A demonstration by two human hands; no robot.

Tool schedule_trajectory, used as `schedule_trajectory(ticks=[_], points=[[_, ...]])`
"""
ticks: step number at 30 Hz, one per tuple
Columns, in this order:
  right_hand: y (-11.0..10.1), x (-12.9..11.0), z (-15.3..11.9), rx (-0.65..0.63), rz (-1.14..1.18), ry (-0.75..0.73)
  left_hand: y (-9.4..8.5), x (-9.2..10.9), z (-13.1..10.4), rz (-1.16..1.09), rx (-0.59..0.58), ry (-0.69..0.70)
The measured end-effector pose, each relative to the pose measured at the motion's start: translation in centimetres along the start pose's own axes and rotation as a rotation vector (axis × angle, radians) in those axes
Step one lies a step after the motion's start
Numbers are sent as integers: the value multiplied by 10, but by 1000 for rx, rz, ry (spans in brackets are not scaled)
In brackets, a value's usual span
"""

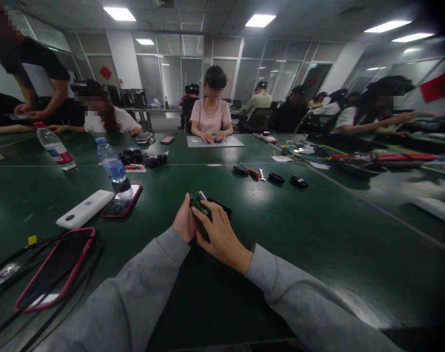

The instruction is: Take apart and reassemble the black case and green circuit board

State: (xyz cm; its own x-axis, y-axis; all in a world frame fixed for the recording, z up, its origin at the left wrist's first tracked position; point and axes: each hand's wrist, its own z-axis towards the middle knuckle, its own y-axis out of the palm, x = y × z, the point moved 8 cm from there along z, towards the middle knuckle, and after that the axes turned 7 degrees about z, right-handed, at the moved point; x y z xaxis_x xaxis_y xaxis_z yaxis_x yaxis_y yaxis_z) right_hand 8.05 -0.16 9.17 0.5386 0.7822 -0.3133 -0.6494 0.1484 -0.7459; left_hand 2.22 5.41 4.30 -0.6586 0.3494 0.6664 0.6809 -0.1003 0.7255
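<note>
Half-curled hands [224,237] are cradling a green circuit board [201,204], probably light, stiff and fragile, best gripped by its edges.

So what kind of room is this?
Probably a shared electronics workroom or training room: a green circuit board in hand, a wrench and screwdriver on the long green table, and several people seated at tables around the room.

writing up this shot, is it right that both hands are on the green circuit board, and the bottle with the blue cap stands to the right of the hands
One thing is wrong: the bottle with the blue cap stands to the left of the hands, as the head view shows. Both hands are on the green circuit board.
</note>
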Motion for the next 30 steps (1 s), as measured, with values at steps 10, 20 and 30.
schedule_trajectory(ticks=[10, 20, 30], points=[[-17, 34, 5, 113, 174, 96, 1, 9, -1, 83, -64, 88], [-28, 90, -3, 428, 541, 403, 16, 21, -11, 289, -145, 171], [-27, 100, 9, 346, 355, 367, -55, 58, 5, 479, 296, 455]])
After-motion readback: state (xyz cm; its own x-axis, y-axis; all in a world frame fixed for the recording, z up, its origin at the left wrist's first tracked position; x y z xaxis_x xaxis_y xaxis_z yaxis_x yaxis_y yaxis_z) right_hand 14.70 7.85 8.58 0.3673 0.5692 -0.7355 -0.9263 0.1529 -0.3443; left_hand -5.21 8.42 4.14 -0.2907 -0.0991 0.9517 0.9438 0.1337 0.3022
